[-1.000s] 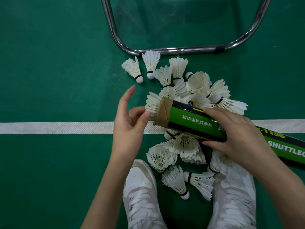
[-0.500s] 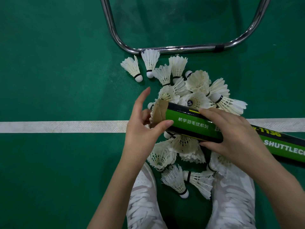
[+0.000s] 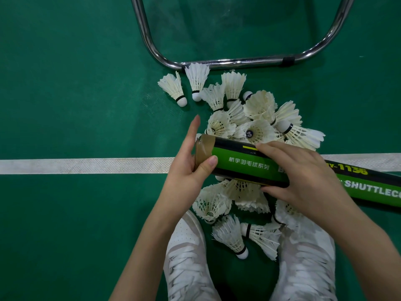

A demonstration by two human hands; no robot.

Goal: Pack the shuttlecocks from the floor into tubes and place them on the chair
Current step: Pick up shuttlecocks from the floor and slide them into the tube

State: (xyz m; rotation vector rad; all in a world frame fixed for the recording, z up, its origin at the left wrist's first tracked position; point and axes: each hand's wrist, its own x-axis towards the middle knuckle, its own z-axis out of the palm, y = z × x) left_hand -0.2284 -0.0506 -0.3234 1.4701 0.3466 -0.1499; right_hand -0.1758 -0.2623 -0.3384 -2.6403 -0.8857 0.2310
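Observation:
A green and black shuttlecock tube [image 3: 243, 165] lies across the middle of the view, its brown taped end [image 3: 204, 148] pointing left. My right hand [image 3: 303, 177] grips the tube around its middle. My left hand [image 3: 191, 168] holds the taped end, thumb pressed on the tube's near side and index finger stretched up past the mouth. Several white feather shuttlecocks [image 3: 258, 118] lie heaped on the green floor under and around the tube, with two apart at the upper left [image 3: 173, 88]. The chair's chrome frame [image 3: 227, 61] stands just beyond the heap.
A white court line [image 3: 86, 166] crosses the green floor from left to right. My two white shoes [image 3: 186, 257] stand at the bottom, with shuttlecocks [image 3: 232, 235] lying between them. Bare green floor spreads to the left.
My left hand has moved right from beside the tube and closed onto its taped end. The right hand keeps its grip on the tube.

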